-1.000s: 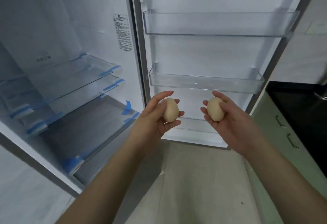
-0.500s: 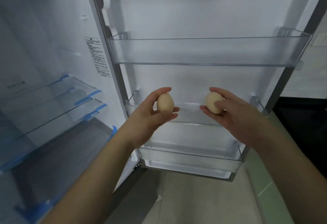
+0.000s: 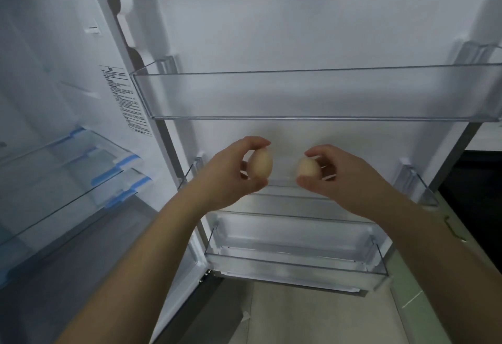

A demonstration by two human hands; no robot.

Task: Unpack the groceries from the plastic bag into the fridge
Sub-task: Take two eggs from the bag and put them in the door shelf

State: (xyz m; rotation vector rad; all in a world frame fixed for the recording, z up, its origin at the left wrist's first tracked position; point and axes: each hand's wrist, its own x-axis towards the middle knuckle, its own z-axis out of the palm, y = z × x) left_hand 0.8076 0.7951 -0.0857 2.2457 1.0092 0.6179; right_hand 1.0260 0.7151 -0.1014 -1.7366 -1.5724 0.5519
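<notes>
Head view: the left hand [image 3: 231, 178] holds a left egg [image 3: 260, 165], its grip clamped on it with fingers curled over the top and thumb beneath. The right hand [image 3: 342, 178] holds a right egg [image 3: 308, 168] the same way, grip clamped around it. The two eggs are near each other but apart, raised in front of the open fridge door [image 3: 298, 25], above the middle bin [image 3: 423, 191] and below the top bin [image 3: 312, 96]. A bottom bin [image 3: 296, 262] sits lower on the door. To the left, the fridge interior shows glass shelves [image 3: 81, 180] with blue tape and a label [image 3: 126, 99] on its side wall. Pale floor [image 3: 312, 316] lies below.
</notes>
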